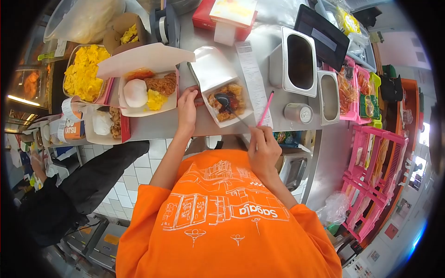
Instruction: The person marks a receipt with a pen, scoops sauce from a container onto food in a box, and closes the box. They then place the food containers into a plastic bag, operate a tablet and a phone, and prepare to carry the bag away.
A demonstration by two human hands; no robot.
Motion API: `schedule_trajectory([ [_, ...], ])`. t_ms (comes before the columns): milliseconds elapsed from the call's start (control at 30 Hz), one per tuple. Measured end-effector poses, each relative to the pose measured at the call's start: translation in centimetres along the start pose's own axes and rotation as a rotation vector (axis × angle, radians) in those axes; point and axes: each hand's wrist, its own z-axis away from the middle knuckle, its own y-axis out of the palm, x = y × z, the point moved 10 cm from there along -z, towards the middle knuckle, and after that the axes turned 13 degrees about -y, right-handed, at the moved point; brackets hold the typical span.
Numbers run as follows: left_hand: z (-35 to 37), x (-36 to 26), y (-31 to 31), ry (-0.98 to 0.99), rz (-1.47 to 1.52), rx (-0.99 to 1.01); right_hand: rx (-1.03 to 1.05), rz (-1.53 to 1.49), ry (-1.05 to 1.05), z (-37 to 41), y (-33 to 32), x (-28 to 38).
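Note:
An open white takeaway box (218,69) stands on the steel counter, holding fried chicken pieces (238,92) with dark red sauce. My left hand (187,111) is at its left side, fingers curled against the wall. A spoon (223,100) rests its dark bowl on the chicken; its thin handle runs to my right hand (265,147), closed around it. A pink pen (266,109) also sticks up from that hand. Left of my left hand sits another open box (153,105) with rice, fried chicken and scrambled egg. A printed receipt (252,74) lies right of the first box.
A deep steel container (276,67) with dark contents, a shallower steel pan (329,99) and a can (298,113) stand to the right. A tub of scrambled egg (85,72) and a smaller filled box (99,134) are left. A person in dark clothing (88,185) is close by.

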Motion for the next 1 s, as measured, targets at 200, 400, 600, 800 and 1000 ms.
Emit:
schedule_trajectory([
  [200,0.0,-0.5,0.6,-0.009,0.003,-0.027,-0.026,0.067,0.033,-0.3,-0.9,-1.7],
  [400,-1.1,-0.5,1.0,0.005,0.014,0.002,-0.018,0.127,0.022,-0.5,-1.7,-2.1],
  [600,-0.7,-1.3,0.8,-0.002,-0.012,-0.018,0.023,0.114,0.073,1.2,-2.2,-1.8],
  [800,-0.6,-1.6,1.2,0.013,0.035,0.009,0.032,0.086,0.112,2.0,-2.2,-1.0],
  [1000,-0.5,-1.7,1.2,0.021,0.063,0.010,0.055,0.068,0.086,1.4,-2.0,-0.8],
])
